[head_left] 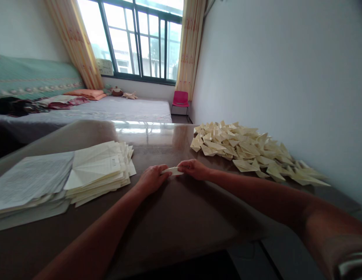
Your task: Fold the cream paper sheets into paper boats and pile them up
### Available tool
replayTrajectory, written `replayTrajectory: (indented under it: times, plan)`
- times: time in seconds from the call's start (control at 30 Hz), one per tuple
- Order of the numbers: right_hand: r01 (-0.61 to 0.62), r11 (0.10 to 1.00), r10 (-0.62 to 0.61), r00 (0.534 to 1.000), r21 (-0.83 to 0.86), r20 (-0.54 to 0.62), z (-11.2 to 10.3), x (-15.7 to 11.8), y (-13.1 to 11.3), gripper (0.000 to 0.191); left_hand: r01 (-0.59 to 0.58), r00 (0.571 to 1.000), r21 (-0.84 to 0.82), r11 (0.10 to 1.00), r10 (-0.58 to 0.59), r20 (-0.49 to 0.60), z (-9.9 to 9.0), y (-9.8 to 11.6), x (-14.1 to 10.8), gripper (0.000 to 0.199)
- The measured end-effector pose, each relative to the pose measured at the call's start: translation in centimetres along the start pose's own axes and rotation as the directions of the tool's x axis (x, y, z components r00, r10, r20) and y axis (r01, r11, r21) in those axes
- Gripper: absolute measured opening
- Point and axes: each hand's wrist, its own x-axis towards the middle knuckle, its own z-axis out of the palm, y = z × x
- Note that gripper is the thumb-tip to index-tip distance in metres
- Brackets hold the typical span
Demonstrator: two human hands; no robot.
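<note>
A small folded piece of cream paper (175, 171) is held between my two hands, just above the middle of the brown table. My left hand (154, 178) pinches its left end, and my right hand (194, 169) pinches the right end. To the left lies a stack of creased cream sheets (95, 167), overlapping a pile of printed paper (32, 181). A large heap of folded cream paper shapes (242, 146) spreads over the right side of the table, beyond my right forearm.
The glossy brown table (169, 225) has its near edge below my forearms. A white wall (271, 77) runs along the right. Farther back are a bed (134, 111), a pink chair (181, 99) and a window with curtains.
</note>
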Motion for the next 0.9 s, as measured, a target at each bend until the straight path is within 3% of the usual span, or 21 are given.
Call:
replayTrajectory:
  times: [0.07,0.17,0.33,0.43,0.53,0.63,0.77,0.9]
  plan:
    - [-0.037,0.997,0.033,0.998,-0.060,-0.054,-1.5,-1.0,0.6,0.037,0.027,1.000,-0.015,1.000,-0.027,-0.011,0.2,-0.1,0.1,0.027]
    - [-0.129,0.979,0.092,0.970,-0.156,-0.227,-4.3,-3.9,2.3,0.038,0.006,1.000,-0.044,0.999,-0.007,-0.014,0.4,-0.6,0.3,0.029]
    - [-0.307,0.908,0.114,0.835,-0.284,-0.539,-9.3,-10.4,4.8,0.031,-0.033,0.999,0.005,0.999,0.033,-0.014,0.3,-0.7,0.2,0.028]
    - [-0.383,0.867,0.104,0.765,-0.318,-0.636,-12.2,-12.4,5.1,0.032,-0.054,0.999,0.069,0.996,0.054,0.000,0.2,-0.4,0.0,0.030]
    - [-0.415,0.829,0.071,0.743,-0.375,-0.665,-14.4,-11.1,4.9,0.029,-0.049,0.999,0.109,0.993,0.047,0.015,0.2,-0.1,0.0,0.031]
    - [-0.447,0.780,0.062,0.752,-0.438,-0.656,-15.5,-7.5,5.0,0.024,-0.041,0.999,0.138,0.990,0.036,0.037,-0.1,0.3,0.1,0.031]
    - [-0.524,0.683,0.072,0.742,-0.509,-0.667,-15.3,-2.4,5.3,0.021,-0.047,0.994,0.184,0.982,0.028,0.105,-0.8,1.4,0.2,0.026]
    - [-0.604,0.563,0.091,0.724,-0.565,-0.684,-14.8,-0.1,5.7,0.029,-0.046,0.987,0.216,0.975,0.012,0.158,-1.5,2.3,0.3,0.023]
